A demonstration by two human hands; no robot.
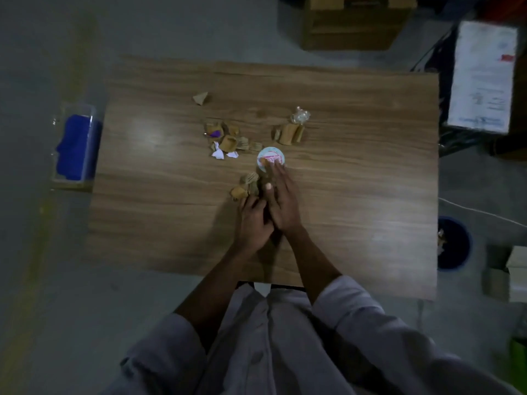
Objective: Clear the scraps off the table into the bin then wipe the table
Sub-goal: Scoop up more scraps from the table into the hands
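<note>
Dim room, grey floor. Wooden table [342,195] is landmark. Bin [454,243] on floor just beside table's right edge, some scraps already inside. Clear box with blue cloth [75,146] at table's left edge.

Scraps at table centre: main pile [228,139], rolled cardboard [289,134], round lid [270,159], lone piece [201,97] toward far edge.

Left hand [253,220] curled, grasping brown scraps [246,185]. Right hand [282,201] flat, fingers released, tips on lid.

Advice: sweep lid toward cupped hand, gather much at once, carry low to bin.

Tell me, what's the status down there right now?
Left hand curled on brown scraps; right hand flat, fingertips on round lid. More scraps mid-table. Bin off right edge. Nothing blocking.
</note>
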